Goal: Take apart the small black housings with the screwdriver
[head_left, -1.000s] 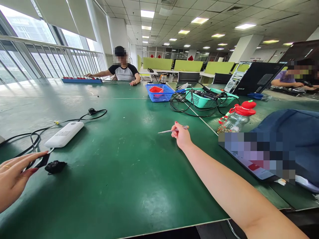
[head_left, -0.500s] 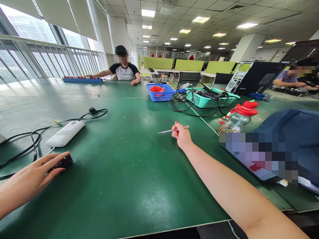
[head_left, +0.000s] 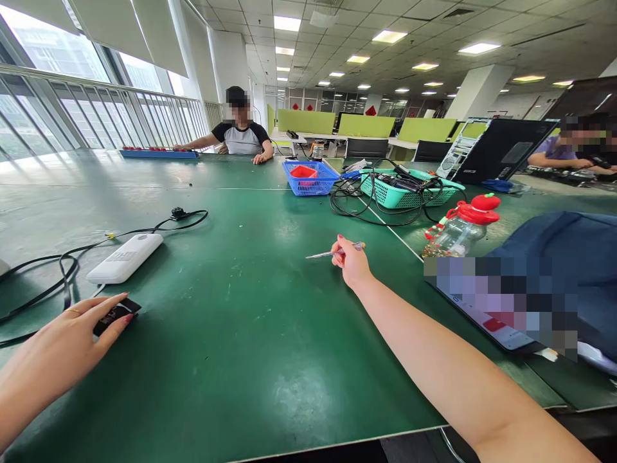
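Note:
My right hand (head_left: 353,263) rests on the green table (head_left: 250,334), fingers closed round a thin metal-tipped screwdriver (head_left: 324,253) that points left. At the lower left my left hand (head_left: 62,347) lies over a small flat black object (head_left: 119,312), fingers stretched along it and pressing on it. A white power bank (head_left: 124,258) with a black cable (head_left: 67,270) lies just beyond that hand.
A blue basket (head_left: 309,179) and a teal basket (head_left: 402,190) with tangled cables stand at the back. A red-capped bottle (head_left: 457,228), a blue bag (head_left: 559,257) and a tablet (head_left: 486,321) lie at right. One person sits across the table; another at far right.
My left hand has come forward from the table's edge and settled on the small black object. My right hand with the screwdriver has stayed still.

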Demonstrator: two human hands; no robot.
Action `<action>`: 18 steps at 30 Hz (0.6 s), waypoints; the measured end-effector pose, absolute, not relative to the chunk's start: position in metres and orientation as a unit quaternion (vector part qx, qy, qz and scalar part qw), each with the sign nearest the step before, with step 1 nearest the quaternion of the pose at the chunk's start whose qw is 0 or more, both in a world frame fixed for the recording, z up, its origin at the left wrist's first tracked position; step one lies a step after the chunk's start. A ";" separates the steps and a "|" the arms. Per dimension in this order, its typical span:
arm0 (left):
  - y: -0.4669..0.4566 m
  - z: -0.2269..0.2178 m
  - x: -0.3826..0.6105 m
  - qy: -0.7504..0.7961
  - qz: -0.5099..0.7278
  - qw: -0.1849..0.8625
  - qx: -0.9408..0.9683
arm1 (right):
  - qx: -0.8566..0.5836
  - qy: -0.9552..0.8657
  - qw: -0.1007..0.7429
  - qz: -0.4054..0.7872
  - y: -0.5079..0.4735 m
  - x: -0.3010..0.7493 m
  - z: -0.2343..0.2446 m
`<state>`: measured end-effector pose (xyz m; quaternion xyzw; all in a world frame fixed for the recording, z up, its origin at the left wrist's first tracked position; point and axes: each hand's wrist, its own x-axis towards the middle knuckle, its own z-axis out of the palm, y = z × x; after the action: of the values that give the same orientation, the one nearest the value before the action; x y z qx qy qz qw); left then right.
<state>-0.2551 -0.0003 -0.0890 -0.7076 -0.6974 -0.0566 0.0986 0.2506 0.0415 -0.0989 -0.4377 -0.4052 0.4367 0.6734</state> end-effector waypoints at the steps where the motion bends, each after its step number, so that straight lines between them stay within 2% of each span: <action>1: 0.000 -0.088 -0.252 -0.698 -0.046 0.107 -0.706 | -0.439 -0.406 0.673 0.436 0.041 0.251 -0.099; 8: -0.004 -0.084 -0.236 -0.707 -0.041 0.106 -0.698 | -0.440 -0.407 0.670 0.438 0.041 0.251 -0.099; 14: 0.003 -0.091 -0.247 -0.629 -0.032 0.138 -0.764 | -0.442 -0.410 0.665 0.440 0.041 0.250 -0.098; 18: 0.006 -0.096 -0.255 -0.637 -0.053 0.123 -0.759 | -0.440 -0.413 0.666 0.439 0.041 0.250 -0.098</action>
<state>-0.2547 0.0058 -0.0960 -0.7588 -0.6374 -0.0532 0.1226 0.2497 0.0409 -0.0976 -0.4398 -0.4127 0.4394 0.6657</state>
